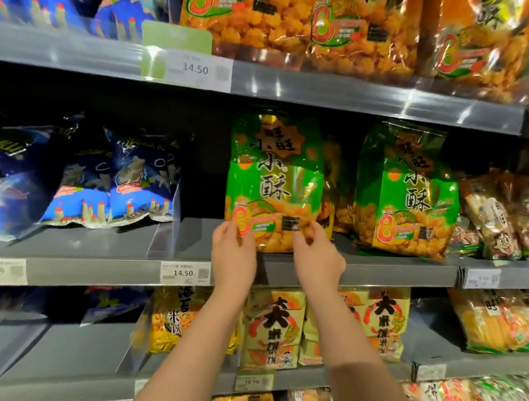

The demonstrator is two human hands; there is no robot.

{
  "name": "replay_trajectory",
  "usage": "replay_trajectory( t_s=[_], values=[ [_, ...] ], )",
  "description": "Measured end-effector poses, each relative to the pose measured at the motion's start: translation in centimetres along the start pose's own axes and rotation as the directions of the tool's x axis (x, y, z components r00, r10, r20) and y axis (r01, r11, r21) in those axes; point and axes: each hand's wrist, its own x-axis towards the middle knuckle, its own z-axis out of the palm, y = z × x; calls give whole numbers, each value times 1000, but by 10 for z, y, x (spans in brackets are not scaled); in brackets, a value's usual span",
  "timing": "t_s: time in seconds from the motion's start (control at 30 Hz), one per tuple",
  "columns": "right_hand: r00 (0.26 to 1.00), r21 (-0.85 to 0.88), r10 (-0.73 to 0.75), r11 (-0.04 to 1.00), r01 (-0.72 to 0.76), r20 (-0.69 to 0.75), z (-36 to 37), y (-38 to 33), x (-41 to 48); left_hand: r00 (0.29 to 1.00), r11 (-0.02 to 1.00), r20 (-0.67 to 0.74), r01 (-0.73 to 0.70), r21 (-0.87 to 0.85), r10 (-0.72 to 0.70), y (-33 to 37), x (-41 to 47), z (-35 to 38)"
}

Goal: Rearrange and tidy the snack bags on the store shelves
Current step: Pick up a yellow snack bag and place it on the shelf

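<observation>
Middle shelf point(101, 247), far left: blue snack bags point(117, 177) leaning back, one row, close together. An open stretch of grey shelf lies between them and the next item. On the shelf's front rail, a price label reading 14.50 point(185, 273).

Left hand point(233, 254): raised from below, fingers curled and close together, pinching the lower left corner of the green-and-orange snack bag point(273, 182). Thumb contact partly hidden by the hand's back.

The green-and-orange snack bag stands upright at the front edge of the middle shelf, with its bottom seam at the shelf lip. It is about centre frame, facing out, green top half and orange lower half with a large "8" mark.

Right hand point(317, 258): fingers bent and bunched, pinching the bag's lower right corner. Fingertips are slightly blurred.

Just right, set a little further back: a second green snack bag point(407, 195) of the same print, upright and tilted slightly. The two bags are apart, and an orange pack is visible behind the gap.

Far right of the same shelf: clear bags with a cartoon face point(501, 219).

Shelf above: orange snack bags point(297, 21). Shelf below: yellow bags point(275, 326).
</observation>
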Motion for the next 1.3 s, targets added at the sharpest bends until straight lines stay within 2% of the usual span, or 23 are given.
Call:
replay_trajectory(
  t_s=[0.13,0.23,0.43,0.6,0.8,0.93,1.07,1.17,1.23,1.3],
  values=[
    [991,-55,-100,993,106,93,38,-26,-20,989,994,-99,112,-16,-113,-15,10,-34],
    [984,-106,-132,984,146,123,55,-41,-28,988,992,-97,123,6,-122,-19,16,-52],
    [976,-88,-172,979,184,132,54,-42,-25,999,995,-42,-21,98,25,-18,7,-51],
    [971,40,-208,978,204,118,39,-26,-13,990,984,22,-144,106,143,-1,-10,-33],
    [984,-7,-144,989,146,103,5,4,8,972,975,164,-191,117,171,23,-10,8],
    [988,-17,-40,999,43,150,-13,21,45,974,987,169,-159,36,151,33,-9,31],
    [957,66,98,991,-120,274,-26,27,92,988,993,115,-110,32,105,41,-6,46],
    [909,207,187,938,-278,371,-23,28,112,995,996,68,-81,35,78,42,-6,49],
    [893,317,205,883,-346,401,-18,25,118,997,996,41,-64,59,62,40,-5,48],
    [900,389,170,858,-335,400,-8,22,123,999,996,16,-45,78,44,37,-3,46]
  ],
)
